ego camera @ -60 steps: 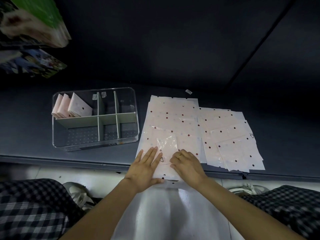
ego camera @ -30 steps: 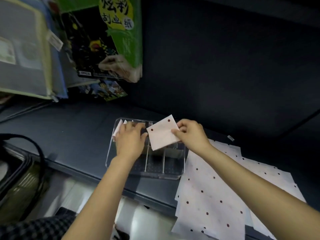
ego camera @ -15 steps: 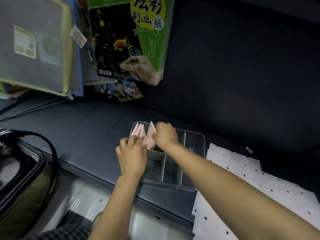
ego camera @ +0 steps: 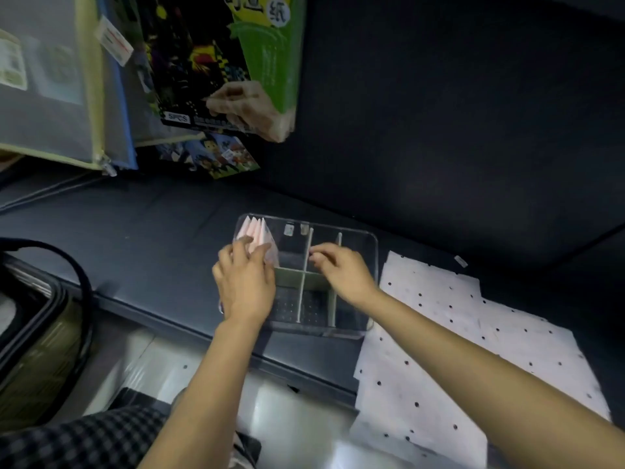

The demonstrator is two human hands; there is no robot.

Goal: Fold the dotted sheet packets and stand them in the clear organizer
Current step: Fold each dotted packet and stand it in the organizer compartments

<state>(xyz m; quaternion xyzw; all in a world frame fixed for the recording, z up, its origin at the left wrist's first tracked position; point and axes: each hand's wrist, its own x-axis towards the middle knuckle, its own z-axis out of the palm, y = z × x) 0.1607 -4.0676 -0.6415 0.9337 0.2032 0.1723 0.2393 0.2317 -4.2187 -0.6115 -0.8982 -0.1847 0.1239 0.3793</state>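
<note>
Head view of a dark grey shelf (ego camera: 162,231) bearing a clear organizer (ego camera: 370,252) with pale dividers (ego camera: 306,252). Four folded dotted packets (ego camera: 255,231) (pink, points upward) stand close together in the organizer's far-left compartment, leaning against one another. The left hand (ego camera: 245,286) lies over the organizer's near-left part, its fingers (ego camera: 257,253) straight and together, the tips touching the near face of the standing packets; it clasps nothing. The right hand (ego camera: 341,272) hovers above the middle compartments, fingers loosely curled, forefinger and thumb nearly meeting at the top edge of a divider; whether they pinch the divider or merely sit beside it cannot be told, and no packet is in this hand. Flat, unfolded dotted sheet packets (ego camera: 473,336) lie overlapped on the shelf just right of the organizer, their near edge hanging past the shelf front. Above left hang a green scratch-paper pack (ego camera: 236,62), a mesh zip pouch (ego camera: 50,96) and a cartoon-printed pack (ego camera: 216,155). A dark bag with a black strap (ego camera: 81,286) stands at lower left; checked fabric (ego camera: 84,441) fills the bottom edge.
</note>
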